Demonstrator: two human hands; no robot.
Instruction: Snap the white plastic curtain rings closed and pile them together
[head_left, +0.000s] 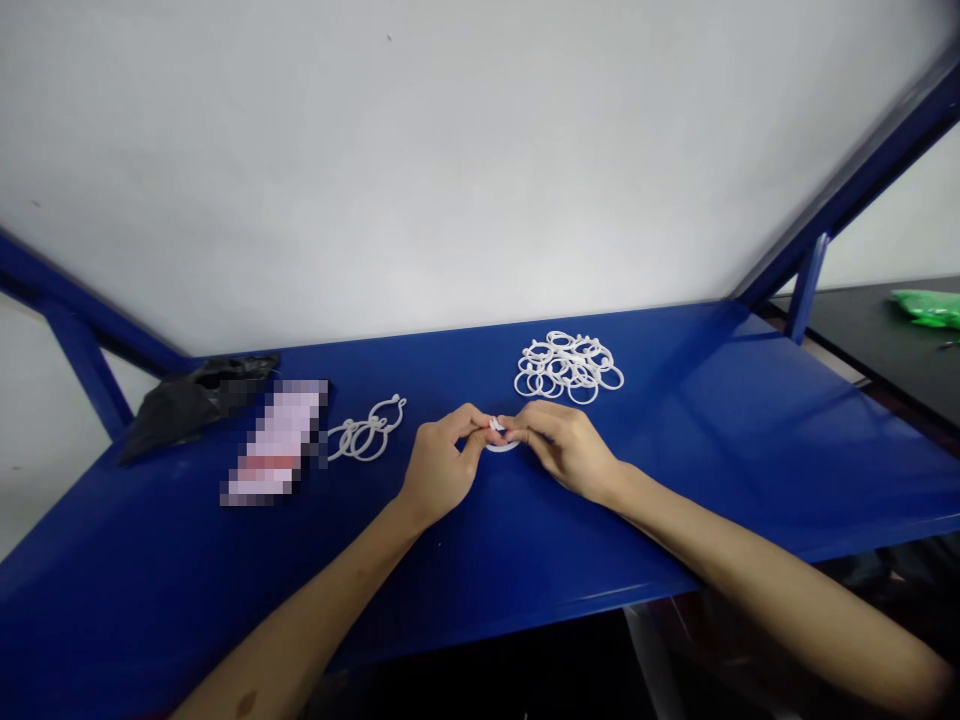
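Between my two hands is a white plastic ring [503, 448], its lower curve showing beneath my fingertips. My left hand [448, 455] is closed in a pinch on the ring's left upper part. From the other side, my right hand [568, 447] pinches the same ring with thumb and fingers. The fingertips hide most of the small white part at the ring's top. Past my right hand lies a pile of similar white rings [568, 367], each with small knobs. A few more white rings [365, 438], open ones among them, lie to the left of my left hand.
A blue metal shelf [480, 600] carries everything, its front edge near me and a pale wall behind. On the left lie a blurred-out phone-like object [274, 440] and a black plastic bag [195, 400]. Farther right, a green packet [930, 308] rests on a dark surface.
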